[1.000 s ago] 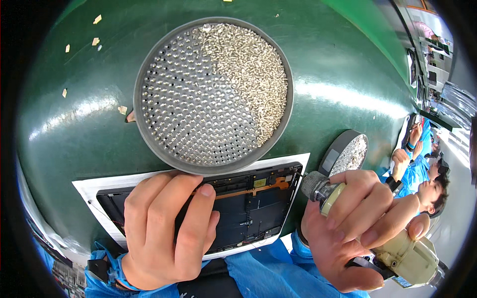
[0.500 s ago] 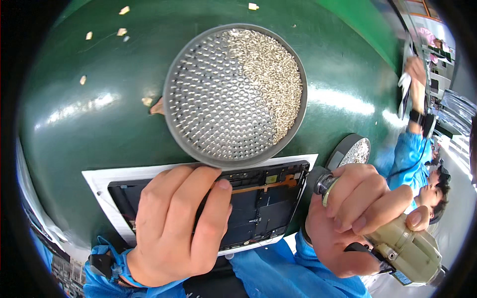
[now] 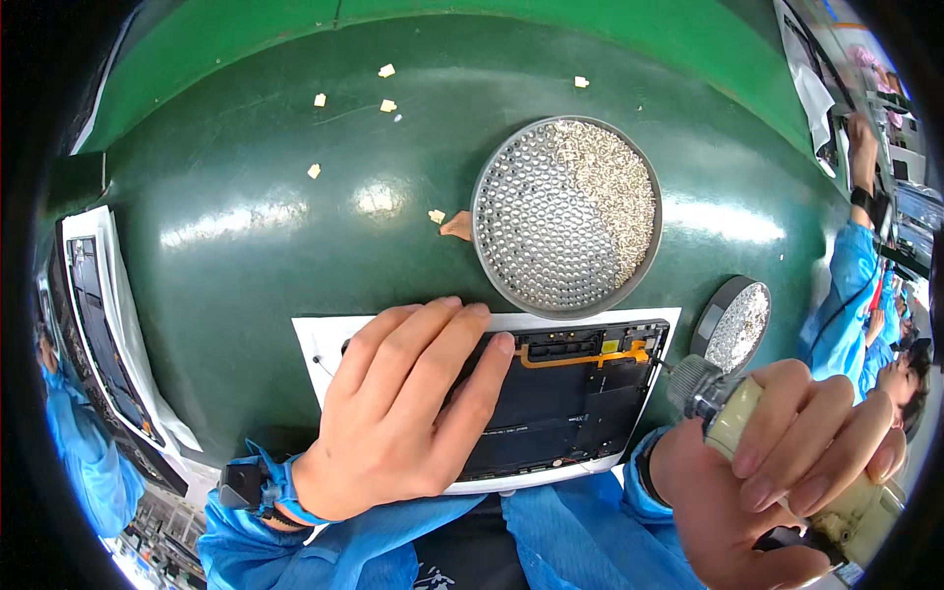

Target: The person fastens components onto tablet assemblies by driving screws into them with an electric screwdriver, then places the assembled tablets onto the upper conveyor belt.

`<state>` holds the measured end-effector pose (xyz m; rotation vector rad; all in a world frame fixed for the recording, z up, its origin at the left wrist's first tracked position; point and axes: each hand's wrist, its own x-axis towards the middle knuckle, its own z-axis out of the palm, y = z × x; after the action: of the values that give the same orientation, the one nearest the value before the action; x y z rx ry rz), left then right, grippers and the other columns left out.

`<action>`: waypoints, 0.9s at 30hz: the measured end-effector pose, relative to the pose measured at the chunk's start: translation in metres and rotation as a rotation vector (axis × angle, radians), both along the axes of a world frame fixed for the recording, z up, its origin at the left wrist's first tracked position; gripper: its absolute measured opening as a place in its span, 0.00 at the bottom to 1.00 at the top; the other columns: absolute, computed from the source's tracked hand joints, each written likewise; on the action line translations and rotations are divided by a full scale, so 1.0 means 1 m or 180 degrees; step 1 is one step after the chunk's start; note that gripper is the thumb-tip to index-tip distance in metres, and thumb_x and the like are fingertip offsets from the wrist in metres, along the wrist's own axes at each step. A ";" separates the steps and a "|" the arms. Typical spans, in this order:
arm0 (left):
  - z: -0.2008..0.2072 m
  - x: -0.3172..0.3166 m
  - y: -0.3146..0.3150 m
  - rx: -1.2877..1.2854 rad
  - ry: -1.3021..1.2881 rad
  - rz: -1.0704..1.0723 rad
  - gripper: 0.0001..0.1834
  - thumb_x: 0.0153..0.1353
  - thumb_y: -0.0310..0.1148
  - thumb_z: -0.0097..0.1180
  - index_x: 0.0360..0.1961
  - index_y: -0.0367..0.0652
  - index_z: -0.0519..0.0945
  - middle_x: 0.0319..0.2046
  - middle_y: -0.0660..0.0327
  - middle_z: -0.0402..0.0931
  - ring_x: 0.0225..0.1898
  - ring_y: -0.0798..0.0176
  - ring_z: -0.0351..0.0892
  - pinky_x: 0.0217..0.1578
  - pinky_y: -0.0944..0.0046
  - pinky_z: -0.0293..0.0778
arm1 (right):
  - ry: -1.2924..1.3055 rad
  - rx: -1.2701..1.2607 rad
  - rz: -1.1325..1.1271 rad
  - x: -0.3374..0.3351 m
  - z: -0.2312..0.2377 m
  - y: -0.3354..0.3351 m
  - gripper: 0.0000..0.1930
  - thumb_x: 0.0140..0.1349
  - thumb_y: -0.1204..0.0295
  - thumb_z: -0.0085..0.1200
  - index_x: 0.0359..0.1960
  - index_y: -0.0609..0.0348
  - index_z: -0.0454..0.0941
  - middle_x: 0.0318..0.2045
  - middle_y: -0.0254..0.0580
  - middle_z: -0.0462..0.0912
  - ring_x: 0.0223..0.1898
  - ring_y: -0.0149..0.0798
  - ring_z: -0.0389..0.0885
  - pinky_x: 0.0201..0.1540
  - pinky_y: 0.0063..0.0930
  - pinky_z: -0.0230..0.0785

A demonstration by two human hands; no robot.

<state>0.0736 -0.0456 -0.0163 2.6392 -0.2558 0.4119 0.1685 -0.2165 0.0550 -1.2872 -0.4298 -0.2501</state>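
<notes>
An opened tablet, its black inside and orange ribbon cable showing, lies on a white sheet in front of me. My left hand rests palm down across its left part, fingers stretched out and hiding what is beneath. In my right hand is a beige electric screwdriver, gripped around its body. Its clear collar and thin bit point left at the tablet's upper right corner; whether the bit touches cannot be told. Just beyond the sheet stands a round grey dimpled tray with small silvery screws heaped along its right side.
A smaller round dish of silvery bits sits right of the tablet. Small yellowish pieces are scattered on the green table, with a brown scrap beside the tray. Another opened device lies far left. A blue-sleeved co-worker is at right.
The whole view has shifted, so the tray and tablet appear smaller and farther right. The screwdriver has turned, and its bit now shows by the tablet's corner. My left hand stays on the tablet.
</notes>
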 end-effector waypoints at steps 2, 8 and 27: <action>-0.003 -0.003 0.003 -0.0041 -0.0044 -0.0025 0.18 0.49 0.29 0.64 0.42 0.33 0.89 0.46 0.49 0.85 0.49 0.50 0.83 0.50 0.51 0.81 | -0.0508 0.0233 0.0333 0.004 -0.020 0.008 0.42 0.62 0.60 0.74 0.70 0.57 0.58 0.38 0.37 0.77 0.29 0.37 0.76 0.27 0.33 0.69; -0.006 -0.006 0.001 -0.0005 -0.0014 -0.0074 0.18 0.48 0.31 0.62 0.39 0.31 0.89 0.44 0.50 0.86 0.48 0.53 0.83 0.47 0.53 0.81 | -0.0032 0.0168 0.0777 0.008 -0.028 0.010 0.42 0.61 0.61 0.75 0.70 0.54 0.59 0.38 0.35 0.78 0.30 0.39 0.77 0.27 0.35 0.70; -0.011 -0.011 -0.005 0.0139 -0.0080 0.0269 0.25 0.41 0.34 0.64 0.44 0.42 0.92 0.43 0.55 0.79 0.44 0.53 0.75 0.43 0.52 0.78 | -0.0801 -0.0136 0.1499 0.030 -0.052 0.019 0.39 0.72 0.44 0.58 0.69 0.64 0.60 0.36 0.34 0.70 0.26 0.30 0.69 0.22 0.25 0.63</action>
<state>0.0621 -0.0510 -0.0273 2.6961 -0.1633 0.4727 0.1984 -0.1975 0.0025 -1.1619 -0.9404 -0.0033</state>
